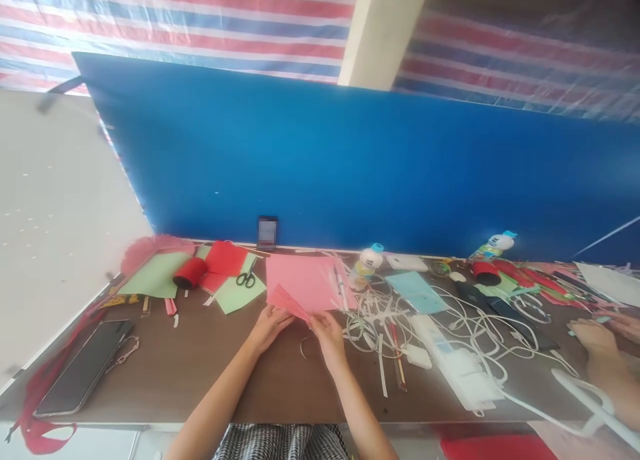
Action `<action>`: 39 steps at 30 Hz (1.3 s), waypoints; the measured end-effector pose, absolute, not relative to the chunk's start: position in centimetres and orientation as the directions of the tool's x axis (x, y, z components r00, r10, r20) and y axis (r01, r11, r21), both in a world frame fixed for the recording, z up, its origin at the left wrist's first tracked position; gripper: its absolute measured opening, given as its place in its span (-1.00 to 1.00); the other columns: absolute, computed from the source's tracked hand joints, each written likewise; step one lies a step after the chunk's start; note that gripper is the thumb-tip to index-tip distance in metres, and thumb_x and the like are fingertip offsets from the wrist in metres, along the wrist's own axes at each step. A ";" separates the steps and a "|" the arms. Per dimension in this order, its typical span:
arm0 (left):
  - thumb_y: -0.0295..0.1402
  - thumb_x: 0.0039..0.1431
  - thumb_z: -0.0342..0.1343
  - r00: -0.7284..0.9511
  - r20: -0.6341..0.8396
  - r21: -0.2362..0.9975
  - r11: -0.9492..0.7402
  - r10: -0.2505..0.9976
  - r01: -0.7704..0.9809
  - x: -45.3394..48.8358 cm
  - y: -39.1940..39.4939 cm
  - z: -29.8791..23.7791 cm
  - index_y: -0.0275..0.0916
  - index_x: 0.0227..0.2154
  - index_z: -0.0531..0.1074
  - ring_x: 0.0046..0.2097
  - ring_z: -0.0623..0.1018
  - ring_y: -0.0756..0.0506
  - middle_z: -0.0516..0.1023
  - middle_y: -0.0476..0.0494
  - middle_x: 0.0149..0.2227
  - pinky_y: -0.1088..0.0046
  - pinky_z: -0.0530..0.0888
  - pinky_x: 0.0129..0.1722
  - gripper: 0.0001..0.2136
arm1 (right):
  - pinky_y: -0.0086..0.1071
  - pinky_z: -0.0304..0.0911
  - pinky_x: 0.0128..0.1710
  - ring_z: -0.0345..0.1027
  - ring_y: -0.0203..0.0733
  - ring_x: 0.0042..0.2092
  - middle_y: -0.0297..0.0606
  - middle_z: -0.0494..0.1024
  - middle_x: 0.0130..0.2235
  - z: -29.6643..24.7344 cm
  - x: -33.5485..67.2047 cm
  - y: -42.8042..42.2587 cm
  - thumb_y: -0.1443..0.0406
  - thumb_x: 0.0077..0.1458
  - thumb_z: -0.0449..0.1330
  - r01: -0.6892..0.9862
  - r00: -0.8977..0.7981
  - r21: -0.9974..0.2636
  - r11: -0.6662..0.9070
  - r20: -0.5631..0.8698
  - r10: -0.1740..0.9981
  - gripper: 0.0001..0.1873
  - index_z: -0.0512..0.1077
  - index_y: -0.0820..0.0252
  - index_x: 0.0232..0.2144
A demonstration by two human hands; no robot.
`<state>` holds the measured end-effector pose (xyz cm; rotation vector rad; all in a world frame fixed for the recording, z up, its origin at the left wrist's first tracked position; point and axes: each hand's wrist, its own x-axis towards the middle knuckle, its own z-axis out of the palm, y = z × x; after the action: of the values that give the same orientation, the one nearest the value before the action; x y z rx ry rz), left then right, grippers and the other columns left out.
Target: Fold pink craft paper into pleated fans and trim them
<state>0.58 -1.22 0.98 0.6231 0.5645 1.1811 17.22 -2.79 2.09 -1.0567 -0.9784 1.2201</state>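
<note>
My left hand [269, 325] and my right hand [327, 331] both pinch a folded, pleated pink paper piece [287, 303] near the middle of the brown table [200, 373]. The fingers of each hand are closed on its edges. Just beyond it lies a flat pink paper sheet [305, 281] with a pen-like stick on its right side. Black-handled scissors [245, 279] rest on green paper [239, 293] to the left of my hands.
A dark phone [83, 367] lies at the left, a red roll [190, 272] and red paper behind it. White cables [470, 327], a power strip, glue bottles [369, 260] and blue paper crowd the right. Another person's hand [597, 343] is at far right. A blue board [350, 167] backs the table.
</note>
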 end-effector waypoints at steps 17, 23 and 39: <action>-0.40 0.02 0.16 0.306 -0.197 0.631 0.359 0.932 -0.688 0.5 -1.4 0.7 -0.37 -0.14 0.21 -0.05 0.46 -0.23 0.44 -0.39 -0.11 0.14 0.31 0.02 -0.64 | -0.25 0.31 -0.14 0.33 -0.19 -0.17 -0.19 0.37 -0.13 5.0 17.5 -6.2 0.42 0.04 0.00 0.398 -0.448 -0.745 0.536 0.352 0.822 -0.59 0.35 0.03 -0.05; -0.38 -0.03 0.20 0.478 -0.163 0.675 0.451 0.863 -0.585 0.5 -1.9 1.1 -0.33 -0.21 0.31 -0.10 0.48 -0.20 0.46 -0.32 -0.14 0.24 0.36 -0.06 -0.70 | -0.20 0.27 -0.05 0.19 -0.16 0.04 -0.20 0.22 0.09 5.0 18.5 -5.6 0.57 -0.02 -0.09 0.513 -0.558 -0.531 0.675 0.391 0.732 -0.38 0.19 -0.01 0.06; -0.31 -0.14 0.26 0.442 -0.192 0.791 0.405 0.876 -0.459 0.1 -1.8 1.4 -0.38 -0.33 0.44 -0.30 0.51 -0.07 0.51 -0.24 -0.31 0.34 0.40 -0.21 -0.70 | -0.20 0.18 -0.10 0.27 -0.17 -0.09 -0.22 0.46 -0.14 4.3 18.0 -4.8 0.43 0.16 -0.07 0.576 -0.693 -0.144 0.805 0.436 0.574 -0.69 0.31 0.11 -0.09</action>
<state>0.15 -1.75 1.40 0.7298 0.6680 0.9260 17.99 -4.77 4.29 -0.8571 -2.5225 -0.0052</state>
